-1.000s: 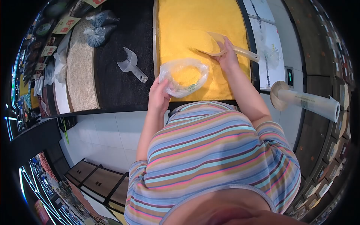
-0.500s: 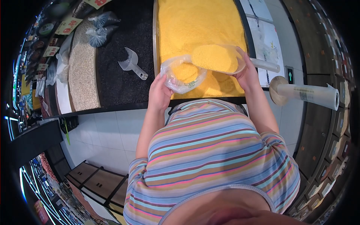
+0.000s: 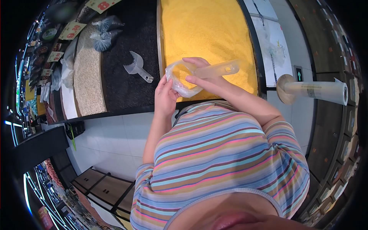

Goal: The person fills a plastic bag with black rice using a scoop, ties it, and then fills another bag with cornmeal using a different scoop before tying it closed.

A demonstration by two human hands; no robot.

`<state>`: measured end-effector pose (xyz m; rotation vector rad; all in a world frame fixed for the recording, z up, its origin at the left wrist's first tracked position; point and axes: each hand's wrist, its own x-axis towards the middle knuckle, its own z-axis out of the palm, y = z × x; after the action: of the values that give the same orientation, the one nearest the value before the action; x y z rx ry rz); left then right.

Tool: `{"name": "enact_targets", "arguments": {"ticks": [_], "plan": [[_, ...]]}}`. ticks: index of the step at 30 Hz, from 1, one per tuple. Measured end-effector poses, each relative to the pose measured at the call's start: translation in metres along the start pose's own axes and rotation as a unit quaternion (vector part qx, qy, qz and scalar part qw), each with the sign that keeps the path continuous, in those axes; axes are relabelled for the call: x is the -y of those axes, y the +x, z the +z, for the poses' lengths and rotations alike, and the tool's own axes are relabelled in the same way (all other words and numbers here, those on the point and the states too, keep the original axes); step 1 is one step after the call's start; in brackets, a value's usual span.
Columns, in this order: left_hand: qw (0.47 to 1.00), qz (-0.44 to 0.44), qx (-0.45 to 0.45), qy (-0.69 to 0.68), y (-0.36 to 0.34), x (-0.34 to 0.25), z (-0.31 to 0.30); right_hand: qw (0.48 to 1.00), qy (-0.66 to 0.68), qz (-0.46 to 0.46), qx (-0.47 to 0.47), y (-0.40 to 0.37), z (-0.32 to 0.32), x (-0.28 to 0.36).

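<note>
My left hand (image 3: 165,94) is closed on the near-left rim of a clear plastic bag (image 3: 184,91) above the bin of fine yellow grain (image 3: 207,27). My right hand (image 3: 211,79) grips a clear plastic scoop (image 3: 218,70) around its bowl, with fingers on the far side and thumb on the near side. The scoop's handle points right, away from the bag, and its mouth is at the bag's opening. Yellow grain shows inside the bag; how much is left in the scoop is hidden.
Left of the yellow grain lies a bin of black grain (image 3: 126,90) with another clear scoop (image 3: 138,68) and tied bags (image 3: 102,40) near it. Beyond is a pale grain bin (image 3: 89,76) with price signs (image 3: 71,30). A plastic bag roll (image 3: 316,92) stands at right.
My right hand has moved left with the scoop and tipped it into the bag's mouth. The heaped grain seen in the scoop before no longer shows. My left hand still holds the bag.
</note>
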<state>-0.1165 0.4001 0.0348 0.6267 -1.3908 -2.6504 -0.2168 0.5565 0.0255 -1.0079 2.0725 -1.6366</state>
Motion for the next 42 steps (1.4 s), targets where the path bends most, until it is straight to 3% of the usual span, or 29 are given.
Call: {"name": "enact_targets", "arguments": {"ticks": [3, 6, 9, 12, 15, 18, 24, 27, 30, 33, 36, 39, 42], "plan": [[0.999, 0.006, -0.033, 0.003, 0.000, -0.004, -0.005, 0.993, -0.046, -0.103, 0.028, 0.005, -0.005, 0.004], [0.999, 0.011, -0.048, 0.003, 0.001, -0.004, -0.006, 0.985, -0.121, -0.125, 0.018, 0.006, -0.019, 0.008], [0.999, 0.003, -0.040, 0.008, 0.004, -0.005, -0.007, 0.985, -0.147, -0.085, 0.015, -0.003, -0.046, 0.038], [0.999, 0.010, -0.030, 0.011, 0.008, -0.001, -0.012, 0.994, -0.080, -0.047, -0.052, -0.015, -0.067, 0.033], [0.999, 0.008, -0.032, 0.006, 0.010, 0.000, -0.007, 0.990, -0.046, -0.072, -0.110, -0.024, -0.098, 0.020], [0.999, 0.000, -0.043, 0.022, 0.014, 0.002, -0.009, 0.975, 0.094, 0.021, -0.199, -0.035, -0.112, 0.014], [0.994, 0.009, -0.068, 0.085, 0.018, 0.001, -0.005, 0.951, -0.085, 0.087, -0.285, -0.042, -0.118, -0.035], [0.977, 0.060, -0.082, 0.187, 0.021, 0.004, -0.016, 0.946, -0.064, 0.114, -0.297, -0.045, -0.112, -0.065], [0.887, 0.175, -0.116, 0.411, 0.014, -0.004, -0.004, 0.939, -0.024, 0.124, -0.319, -0.047, -0.104, -0.090], [0.709, 0.317, -0.031, 0.629, 0.015, -0.026, 0.021, 0.941, -0.002, 0.114, -0.320, -0.047, -0.100, -0.096], [0.653, 0.302, 0.055, 0.692, 0.032, -0.039, 0.052, 0.943, -0.002, 0.110, -0.313, -0.047, -0.100, -0.098], [0.526, 0.309, 0.107, 0.785, 0.076, -0.026, 0.068, 0.943, 0.007, 0.117, -0.311, -0.046, -0.099, -0.098], [0.439, 0.073, 0.140, 0.884, 0.115, -0.013, 0.087, 0.942, 0.003, 0.131, -0.309, -0.048, -0.097, -0.090]]}}
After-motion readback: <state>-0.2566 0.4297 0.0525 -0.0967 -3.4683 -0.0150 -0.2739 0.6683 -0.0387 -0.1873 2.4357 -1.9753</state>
